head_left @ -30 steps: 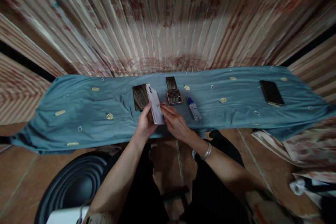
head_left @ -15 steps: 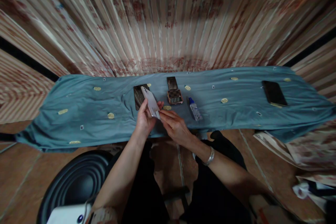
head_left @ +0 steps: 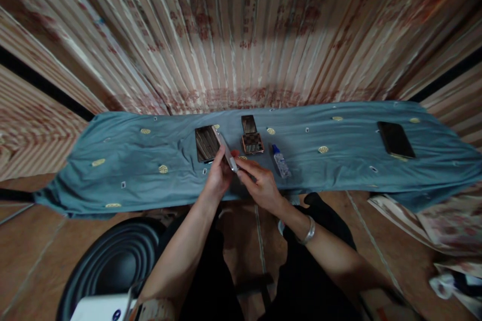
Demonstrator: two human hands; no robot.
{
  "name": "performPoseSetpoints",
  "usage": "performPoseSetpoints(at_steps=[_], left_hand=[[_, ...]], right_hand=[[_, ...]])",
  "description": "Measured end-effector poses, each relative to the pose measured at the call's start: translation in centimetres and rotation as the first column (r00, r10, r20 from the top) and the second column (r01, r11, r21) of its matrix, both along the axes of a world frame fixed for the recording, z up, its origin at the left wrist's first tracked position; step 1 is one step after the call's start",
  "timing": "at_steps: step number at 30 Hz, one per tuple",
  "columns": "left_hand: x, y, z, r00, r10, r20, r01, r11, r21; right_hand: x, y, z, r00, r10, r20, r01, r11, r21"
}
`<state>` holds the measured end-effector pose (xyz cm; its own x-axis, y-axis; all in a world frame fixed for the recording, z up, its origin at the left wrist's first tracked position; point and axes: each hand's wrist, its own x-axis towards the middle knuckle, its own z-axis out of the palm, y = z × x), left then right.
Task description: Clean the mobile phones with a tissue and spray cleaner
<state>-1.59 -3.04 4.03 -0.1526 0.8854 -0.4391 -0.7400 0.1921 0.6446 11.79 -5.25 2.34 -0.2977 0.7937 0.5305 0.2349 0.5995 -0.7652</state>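
Note:
My left hand is closed around a slim, pale phone, tilted almost edge-on to me above the cloth-covered table. At the phone's lower end, the thumb and fingers of my right hand are pinched together against it. Whether a small item sits between those right fingertips is hidden. Behind the pale phone a dark, glossy phone lies flat on the cloth. A small hinged device, opened out, lies beyond my right fingers. To its right rests a clear bottle with a blue cap.
The teal patterned cloth covers a long, narrow table. Another dark phone lies towards its right end. Pleated curtains hang behind. A black round stool stands below left, with a white object on it.
The pale phone has turned from showing its flat back to nearly edge-on. Both hands stay together on it. The whole view has shifted slightly.

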Motion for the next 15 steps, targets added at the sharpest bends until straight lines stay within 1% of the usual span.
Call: performPoseSetpoints(at_steps=[2, 5, 10, 12, 15], left_hand=[[0.1, -0.1, 0.0, 1.000, -0.024, -0.016, 0.024, 1.000, 0.012], [0.3, -0.5, 0.0, 0.996, -0.082, -0.028, 0.083, 0.996, 0.037], [1.1, -1.2, 0.5, 0.996, -0.084, 0.018, 0.083, 0.994, 0.066], [1.5, -1.6, 0.7, 0.992, -0.122, 0.023, 0.120, 0.989, 0.090], [2.0, -2.1, 0.5, 0.977, -0.213, 0.019, 0.208, 0.967, 0.148]], right_hand=[[0.1, 0.0, 0.1, 0.999, 0.009, -0.043, -0.011, 0.999, -0.050], [0.0, 0.3, 0.2, 0.998, 0.004, -0.070, -0.010, 0.997, -0.080], [0.0, 1.4, 0.2, 0.997, -0.046, -0.054, 0.043, 0.997, -0.061], [0.1, 2.0, 0.1, 0.996, -0.077, -0.042, 0.074, 0.996, -0.055], [0.3, 2.6, 0.1, 0.993, -0.115, -0.031, 0.114, 0.993, -0.038]])
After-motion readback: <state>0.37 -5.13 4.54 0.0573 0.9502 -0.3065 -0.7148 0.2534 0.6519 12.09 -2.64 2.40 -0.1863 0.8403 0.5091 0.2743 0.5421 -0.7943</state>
